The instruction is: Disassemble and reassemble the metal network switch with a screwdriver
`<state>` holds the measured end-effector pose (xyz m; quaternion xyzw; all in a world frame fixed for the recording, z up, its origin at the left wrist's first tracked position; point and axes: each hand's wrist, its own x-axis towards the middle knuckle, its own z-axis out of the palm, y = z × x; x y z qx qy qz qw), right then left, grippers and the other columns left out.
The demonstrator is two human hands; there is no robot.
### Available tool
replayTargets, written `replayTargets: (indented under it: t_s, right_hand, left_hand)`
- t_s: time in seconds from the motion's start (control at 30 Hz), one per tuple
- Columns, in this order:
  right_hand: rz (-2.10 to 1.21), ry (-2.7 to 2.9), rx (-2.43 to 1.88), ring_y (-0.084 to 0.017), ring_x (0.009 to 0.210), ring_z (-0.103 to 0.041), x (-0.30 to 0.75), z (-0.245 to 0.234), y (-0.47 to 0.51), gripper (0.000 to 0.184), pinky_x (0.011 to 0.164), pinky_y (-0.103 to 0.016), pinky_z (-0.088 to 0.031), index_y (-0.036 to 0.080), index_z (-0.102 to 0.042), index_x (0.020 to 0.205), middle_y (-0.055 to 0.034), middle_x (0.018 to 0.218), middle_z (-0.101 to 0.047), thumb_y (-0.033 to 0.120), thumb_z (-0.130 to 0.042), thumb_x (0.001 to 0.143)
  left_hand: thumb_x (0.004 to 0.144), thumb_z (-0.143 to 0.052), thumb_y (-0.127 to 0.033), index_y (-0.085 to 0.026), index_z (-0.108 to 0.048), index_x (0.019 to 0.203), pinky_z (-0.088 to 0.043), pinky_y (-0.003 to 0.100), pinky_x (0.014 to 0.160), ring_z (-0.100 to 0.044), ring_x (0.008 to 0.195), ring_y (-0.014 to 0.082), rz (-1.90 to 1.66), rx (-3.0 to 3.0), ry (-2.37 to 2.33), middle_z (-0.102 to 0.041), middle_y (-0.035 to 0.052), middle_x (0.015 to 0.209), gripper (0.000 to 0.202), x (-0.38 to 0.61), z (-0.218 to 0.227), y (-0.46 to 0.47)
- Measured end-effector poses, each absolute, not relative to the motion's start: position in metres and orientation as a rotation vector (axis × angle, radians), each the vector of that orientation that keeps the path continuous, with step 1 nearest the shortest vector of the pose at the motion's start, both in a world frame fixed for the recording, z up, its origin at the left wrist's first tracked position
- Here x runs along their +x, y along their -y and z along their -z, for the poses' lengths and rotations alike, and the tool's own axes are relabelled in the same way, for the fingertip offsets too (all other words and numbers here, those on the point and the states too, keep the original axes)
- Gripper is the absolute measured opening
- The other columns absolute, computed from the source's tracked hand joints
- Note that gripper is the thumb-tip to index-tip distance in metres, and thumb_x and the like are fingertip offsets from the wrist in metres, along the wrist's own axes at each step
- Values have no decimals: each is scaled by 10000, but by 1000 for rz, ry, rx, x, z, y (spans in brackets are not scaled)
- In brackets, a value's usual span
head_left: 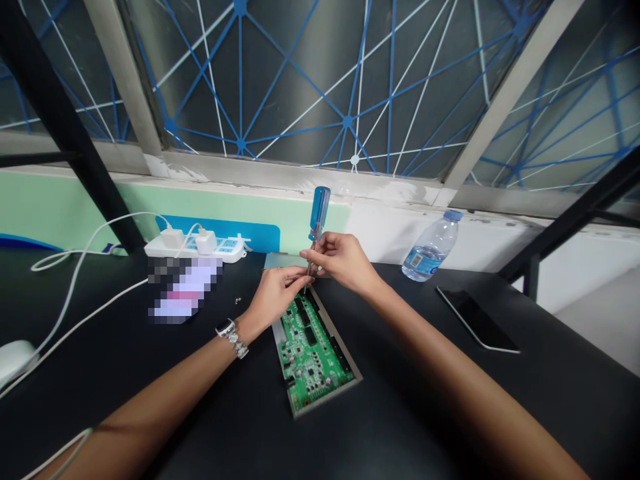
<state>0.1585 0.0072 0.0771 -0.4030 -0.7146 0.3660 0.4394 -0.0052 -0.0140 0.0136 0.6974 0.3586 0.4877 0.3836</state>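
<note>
A screwdriver [320, 210] with a clear blue handle stands nearly upright, tip down, over the far end of a green circuit board [320, 373]. The board lies in a shallow metal case [353, 371] on the black table. My right hand [345, 260] is closed round the screwdriver just below its handle. Lower on the shaft, the thumb and fingers of my left hand [277, 293] are pinched together around it. The exact spot where the tip meets the board is too small to make out. Tiny metal pieces, seemingly screws [238, 301], lie left of my left hand.
A white power strip [230, 249] with plugs and cables stands at the back left, a blurred-out item [185, 293] before it. On the right are a water bottle [431, 247] and a phone [477, 320]. A white object [17, 363] sits at the left edge.
</note>
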Motion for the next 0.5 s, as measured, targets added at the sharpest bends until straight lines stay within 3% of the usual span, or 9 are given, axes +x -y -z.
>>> replayTargets:
  t_s: [0.1, 0.27, 0.43, 0.5]
  right_hand:
    - [-1009, 1733, -1019, -147, 541, -649, 160, -76, -9, 323, 535, -271, -558, 163, -608, 725, -27, 598, -656, 441, -773, 724]
    - [-1040, 1784, -1005, -133, 543, -654, 160, -82, -5, 280, 558, -254, -557, 142, -667, 755, -35, 605, -684, 408, -755, 751]
    - [-1070, 1831, -984, -134, 574, -674, 161, -86, -2, 247, 587, -255, -576, 139, -657, 743, -34, 627, -688, 374, -689, 815]
    - [-1115, 1827, -974, -138, 573, -681, 162, -85, -2, 238, 585, -264, -585, 139, -652, 758, -35, 632, -688, 365, -674, 829]
  left_hand:
    - [865, -648, -277, -159, -742, 1002, -578, 374, 869, -722, 929, 229, -1276, 1749, -906, -770, 71, 993, 204, -4, -13, 14]
    - [856, -666, -280, -142, -713, 942, -577, 359, 833, -725, 877, 226, -1268, 1774, -956, -764, 84, 932, 169, -6, -12, 12]
    - [925, -573, -290, -150, -647, 1116, -496, 372, 988, -658, 1095, 222, -1160, 1900, -794, -714, 98, 1135, 248, -11, -12, 5]
    - [955, -510, -278, -148, -643, 1127, -488, 365, 984, -637, 1117, 216, -1085, 1951, -744, -700, 98, 1153, 253, -14, -13, 4]
